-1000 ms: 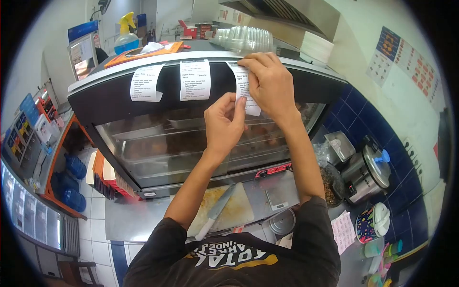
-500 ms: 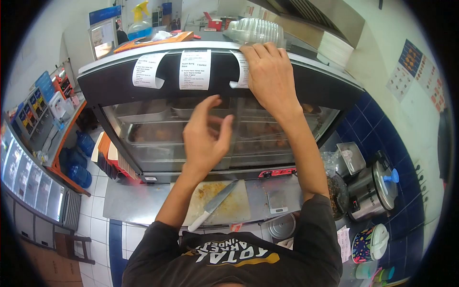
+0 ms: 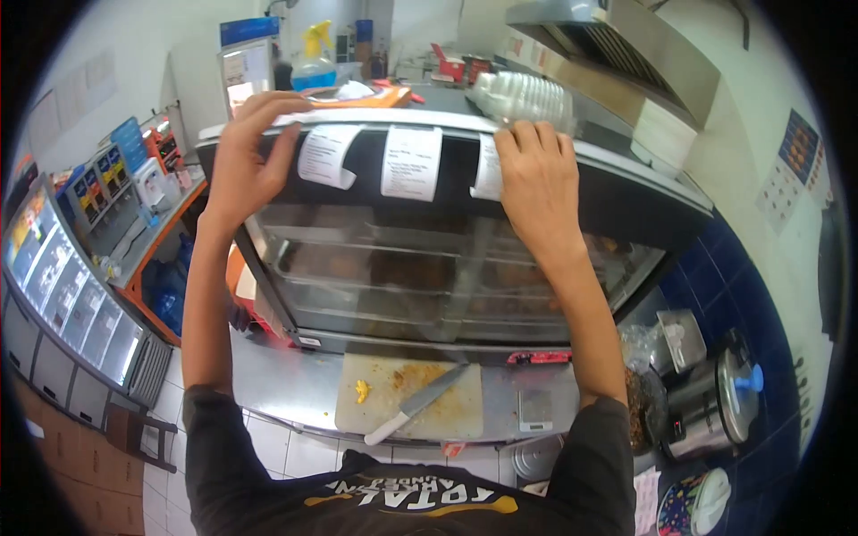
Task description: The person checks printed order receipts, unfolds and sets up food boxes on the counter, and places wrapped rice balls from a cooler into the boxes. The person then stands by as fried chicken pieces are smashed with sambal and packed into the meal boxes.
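Note:
A black display cabinet (image 3: 626, 192) with glass doors fills the middle, trays of brown food showing through the glass. Three printed receipts hang from its upper front: a left receipt (image 3: 327, 156), a middle receipt (image 3: 411, 165) and a right receipt (image 3: 487, 170). My left hand (image 3: 250, 165) is at the cabinet's upper left corner, fingers stretched over the top edge, thumb apart, beside the left receipt. My right hand (image 3: 541, 183) has its fingers bent over the top edge and partly covers the right receipt. Its thumb is hidden.
Below the cabinet lie a cutting board (image 3: 349, 415), a knife (image 3: 429, 393) and a small scale (image 3: 535, 409). A spray bottle (image 3: 315, 62) and stacked clear lids (image 3: 527, 98) stand on top. At right is a steel cooker (image 3: 702, 411); a range hood (image 3: 608, 45) hangs above.
My left hand has moved from in front of the glass up and left to the cabinet's top edge. My right hand stays at the edge by the right receipt. The view has shifted.

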`<action>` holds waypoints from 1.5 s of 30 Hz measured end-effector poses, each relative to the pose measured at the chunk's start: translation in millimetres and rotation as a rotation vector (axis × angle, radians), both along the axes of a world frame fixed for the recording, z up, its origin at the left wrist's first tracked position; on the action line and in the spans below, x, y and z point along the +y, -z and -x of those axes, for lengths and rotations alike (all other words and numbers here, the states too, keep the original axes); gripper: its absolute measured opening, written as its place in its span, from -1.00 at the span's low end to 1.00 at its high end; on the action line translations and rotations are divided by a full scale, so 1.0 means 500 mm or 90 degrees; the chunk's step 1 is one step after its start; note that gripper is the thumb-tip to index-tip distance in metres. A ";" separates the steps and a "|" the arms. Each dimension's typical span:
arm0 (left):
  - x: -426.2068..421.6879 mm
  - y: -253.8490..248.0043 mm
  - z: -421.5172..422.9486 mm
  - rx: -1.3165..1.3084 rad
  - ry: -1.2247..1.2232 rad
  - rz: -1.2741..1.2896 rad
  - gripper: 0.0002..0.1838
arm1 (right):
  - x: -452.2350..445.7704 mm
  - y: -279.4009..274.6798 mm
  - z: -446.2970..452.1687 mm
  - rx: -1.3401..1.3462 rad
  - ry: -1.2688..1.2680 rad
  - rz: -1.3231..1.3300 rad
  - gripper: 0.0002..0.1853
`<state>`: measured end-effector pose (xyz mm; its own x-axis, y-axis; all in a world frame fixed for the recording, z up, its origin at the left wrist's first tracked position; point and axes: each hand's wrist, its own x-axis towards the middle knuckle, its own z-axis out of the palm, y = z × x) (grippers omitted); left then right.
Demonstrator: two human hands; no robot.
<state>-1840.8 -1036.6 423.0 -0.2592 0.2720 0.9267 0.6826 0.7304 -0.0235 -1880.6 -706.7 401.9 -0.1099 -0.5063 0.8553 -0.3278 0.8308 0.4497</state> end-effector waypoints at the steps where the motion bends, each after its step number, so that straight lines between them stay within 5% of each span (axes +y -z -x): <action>1: -0.013 -0.012 0.010 -0.042 0.007 0.051 -0.75 | -0.005 -0.001 -0.009 -0.011 0.030 0.005 -0.83; 4: -0.018 -0.024 0.030 -0.135 0.071 0.098 -0.72 | -0.032 -0.003 -0.026 -0.024 0.070 0.030 -0.79; 9: -0.029 -0.014 0.073 -0.086 0.110 0.211 -0.73 | -0.134 -0.008 -0.026 -0.039 -0.132 0.014 -0.77; 22: -0.310 -0.023 0.055 -0.163 0.042 0.247 -0.71 | -0.444 0.007 -0.011 -0.094 -0.085 0.023 -0.77; 28: -0.361 -0.011 0.106 -0.154 0.181 0.204 -0.73 | -0.476 0.027 -0.032 -0.108 -0.055 0.058 -0.67; 32: -0.370 -0.005 0.129 -0.134 0.229 0.176 -0.76 | -0.531 0.061 -0.079 0.061 -0.104 0.190 -0.60; 34: -0.370 -0.004 0.126 -0.132 0.228 0.177 -0.76 | -0.593 0.089 -0.111 -0.265 -0.288 0.405 -0.63; 36: -0.367 -0.003 0.123 -0.138 0.227 0.168 -0.75 | -0.634 0.115 -0.088 -0.318 -0.344 0.461 -0.50; 41: -0.371 -0.005 0.127 -0.116 0.212 0.192 -0.73 | -0.664 0.167 -0.070 -0.525 -0.503 0.680 -0.59; 45: -0.371 -0.002 0.115 -0.133 0.191 0.178 -0.70 | -0.666 0.194 -0.071 -0.509 -0.432 0.687 -0.71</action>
